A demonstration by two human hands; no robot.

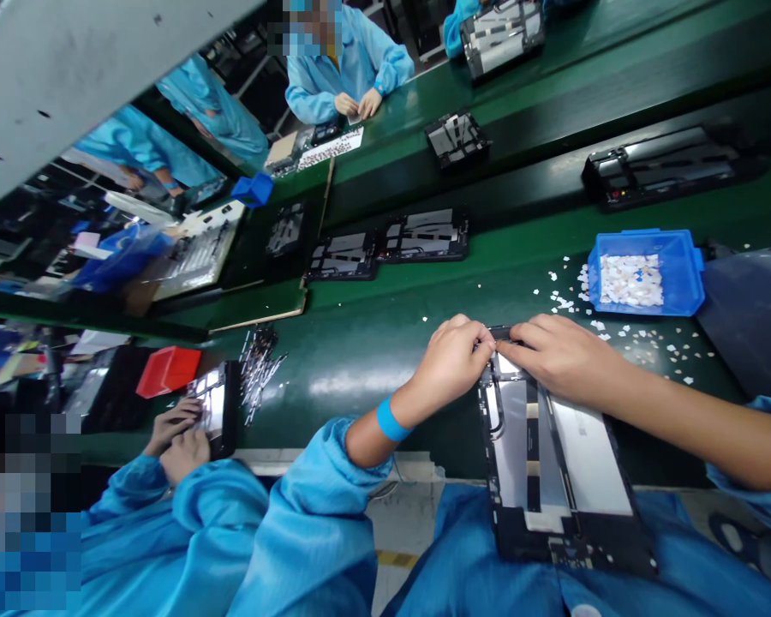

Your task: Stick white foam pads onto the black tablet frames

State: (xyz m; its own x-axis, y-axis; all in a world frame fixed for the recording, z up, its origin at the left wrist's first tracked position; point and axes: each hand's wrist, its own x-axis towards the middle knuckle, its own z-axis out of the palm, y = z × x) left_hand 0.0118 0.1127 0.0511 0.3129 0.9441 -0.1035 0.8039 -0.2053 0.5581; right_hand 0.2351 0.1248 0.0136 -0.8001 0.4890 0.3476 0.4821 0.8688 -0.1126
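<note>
An opened tablet [588, 446] with its silver battery cells and black cables showing lies before me, its far end on the green bench and its near end over my lap. My left hand [456, 356] is closed in a pinch at the tablet's far left corner; whatever is between the fingertips is too small to make out. Across the far edge of the tablet lies my right hand [562, 356], closed on it, with the index finger and thumb reaching to the same corner. The fingertips of both hands nearly touch and hide that corner.
A blue bin [681, 274] of small white pieces stands at right, with loose pieces [642, 343] scattered around it. More opened tablets [427, 236] lie farther back. At left are thin strips [257, 368], a red bin [167, 371] and a co-worker's hands [183, 441] on another tablet.
</note>
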